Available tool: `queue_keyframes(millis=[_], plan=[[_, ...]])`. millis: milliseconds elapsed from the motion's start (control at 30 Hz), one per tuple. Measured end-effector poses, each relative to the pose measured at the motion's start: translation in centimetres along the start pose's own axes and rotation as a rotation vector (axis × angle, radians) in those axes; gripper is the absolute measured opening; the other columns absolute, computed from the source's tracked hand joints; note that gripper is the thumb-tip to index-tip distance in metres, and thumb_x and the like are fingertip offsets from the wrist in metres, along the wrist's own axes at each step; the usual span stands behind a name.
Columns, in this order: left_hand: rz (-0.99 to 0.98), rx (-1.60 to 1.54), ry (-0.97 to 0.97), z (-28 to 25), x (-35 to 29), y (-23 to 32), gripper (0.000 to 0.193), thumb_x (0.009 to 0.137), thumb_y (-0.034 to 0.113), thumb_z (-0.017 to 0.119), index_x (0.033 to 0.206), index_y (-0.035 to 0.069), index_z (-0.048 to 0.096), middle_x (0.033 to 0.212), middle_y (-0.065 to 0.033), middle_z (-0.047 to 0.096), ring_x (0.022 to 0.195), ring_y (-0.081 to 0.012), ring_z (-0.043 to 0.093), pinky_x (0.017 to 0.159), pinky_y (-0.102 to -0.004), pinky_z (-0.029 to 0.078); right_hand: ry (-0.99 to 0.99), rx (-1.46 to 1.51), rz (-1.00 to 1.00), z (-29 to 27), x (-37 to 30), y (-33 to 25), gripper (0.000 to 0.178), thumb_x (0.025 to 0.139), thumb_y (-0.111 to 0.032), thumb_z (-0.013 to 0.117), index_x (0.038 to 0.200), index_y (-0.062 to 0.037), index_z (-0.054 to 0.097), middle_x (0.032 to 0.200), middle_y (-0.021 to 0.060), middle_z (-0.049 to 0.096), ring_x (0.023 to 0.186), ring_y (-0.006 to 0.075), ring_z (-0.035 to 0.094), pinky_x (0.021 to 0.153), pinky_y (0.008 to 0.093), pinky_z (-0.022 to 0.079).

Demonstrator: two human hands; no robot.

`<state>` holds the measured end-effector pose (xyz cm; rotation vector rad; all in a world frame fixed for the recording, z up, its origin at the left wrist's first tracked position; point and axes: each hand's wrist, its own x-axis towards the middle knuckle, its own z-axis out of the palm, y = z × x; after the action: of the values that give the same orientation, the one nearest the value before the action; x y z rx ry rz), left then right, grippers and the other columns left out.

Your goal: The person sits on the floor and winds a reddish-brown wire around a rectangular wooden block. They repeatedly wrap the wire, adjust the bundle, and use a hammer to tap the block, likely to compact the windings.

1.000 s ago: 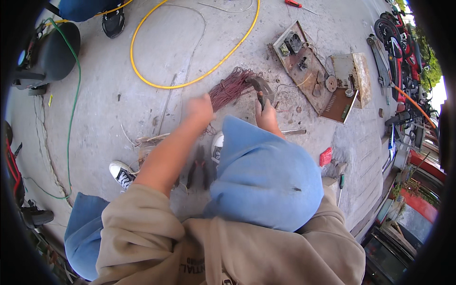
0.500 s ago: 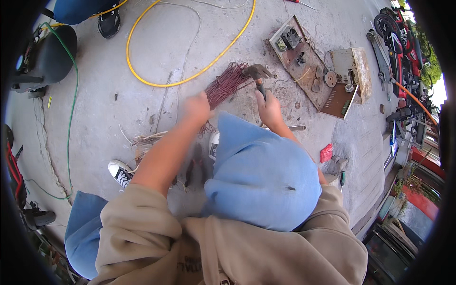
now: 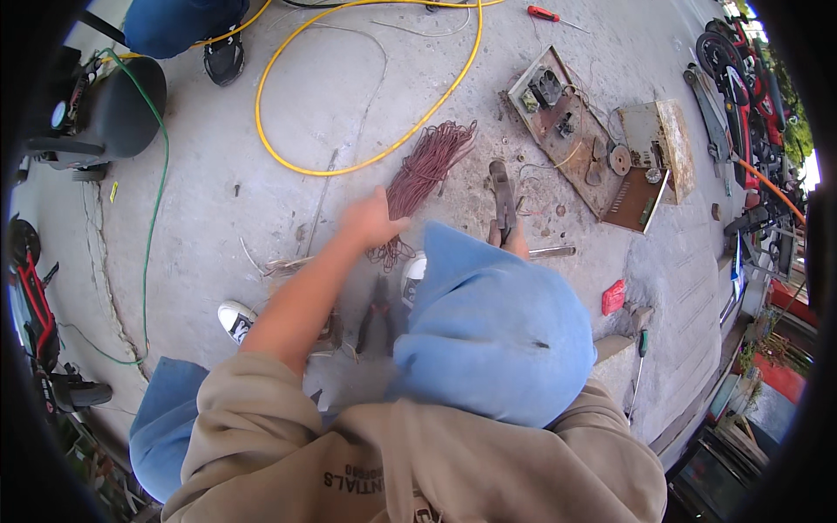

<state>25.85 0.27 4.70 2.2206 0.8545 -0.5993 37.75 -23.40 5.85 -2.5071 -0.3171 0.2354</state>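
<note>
A long bundle of thin dark red wire [image 3: 432, 166] lies slanting over the concrete floor. My left hand [image 3: 370, 220] is closed round its near end. My right hand [image 3: 514, 242], partly hidden behind my raised knee, grips a hammer [image 3: 503, 193] by its handle. The hammer's head is apart from the wire, to its right. On the floor between my feet lies a pair of pliers [image 3: 377, 318], beside a bunch of pale stripped strands [image 3: 288, 265] partly covered by my left forearm.
Ahead loops a yellow hose [image 3: 261, 113]. A rusty metal panel with parts [image 3: 571, 131] and an open metal box [image 3: 671, 144] stand at the right. Screwdrivers [image 3: 545, 14] and a red packet [image 3: 614, 297] lie about. Another person's shoe [image 3: 224, 59] is at far left.
The hammer has come away from the far end of the wire bundle, back toward my knee. My left hand still holds the bundle. The whole view has shifted slightly.
</note>
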Motion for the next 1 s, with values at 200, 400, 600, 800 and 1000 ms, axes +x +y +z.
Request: queue_keyframes(millis=[200,400,600,800,1000], plan=[[-0.009,-1.414,-0.251,-1.5,-1.3,-1.4,0.068,0.083,0.055,0.064,0.118,-0.002,0.057,0.086,-0.0145,0.065,0.089,-0.0252,0.064,0.082,-0.0371,0.052,-0.021,-0.316,-0.426,-2.1,1.0,1.8,0.041,0.080,-0.024,0.078,0.113,-0.0051,0.064,0.101,0.0199,0.068,0.094,0.0324,0.066,0.076,0.0391,0.051],[0.503,-2.092,-0.862,1.0,0.0,-0.4,0.080,0.086,0.075,0.042,0.116,0.004,0.062,0.078,-0.0175,0.063,0.071,-0.0330,0.061,0.063,-0.0375,0.049,-1.004,1.379,0.317,-0.3,4.4,-14.6,0.063,0.085,-0.029,0.076,0.131,0.0066,0.050,0.109,0.0160,0.065,0.097,0.0224,0.063,0.088,0.0363,0.051],[-0.063,-1.263,-0.400,1.1,-4.6,0.1,0.057,0.099,0.056,0.047,0.108,0.002,0.065,0.101,-0.0096,0.071,0.087,-0.0154,0.066,0.077,-0.0314,0.053,-0.637,0.831,0.040,1.8,4.8,-14.7,0.040,0.079,-0.010,0.076,0.112,0.0010,0.056,0.096,0.0087,0.065,0.083,0.0143,0.064,0.071,0.0305,0.053],[-0.131,-1.079,-0.023,-0.1,-5.7,-2.7,0.043,0.099,0.040,0.054,0.105,-0.001,0.064,0.100,-0.0129,0.071,0.086,-0.0168,0.065,0.079,-0.0308,0.052,-0.187,0.262,-0.433,0.5,11.9,-16.3,0.065,0.068,-0.019,0.083,0.118,0.0068,0.049,0.102,0.0203,0.067,0.091,0.0267,0.067,0.083,0.0368,0.053],[-0.033,-0.902,0.065,-2.4,-7.8,-2.2,0.036,0.098,0.033,0.056,0.102,-0.002,0.063,0.098,-0.0112,0.071,0.088,-0.0164,0.066,0.080,-0.0299,0.051,-0.051,-0.240,-0.856,0.9,13.1,-16.3,0.059,0.073,-0.028,0.081,0.120,-0.0007,0.059,0.104,0.0199,0.066,0.108,0.0358,0.059,0.093,0.0437,0.047]])
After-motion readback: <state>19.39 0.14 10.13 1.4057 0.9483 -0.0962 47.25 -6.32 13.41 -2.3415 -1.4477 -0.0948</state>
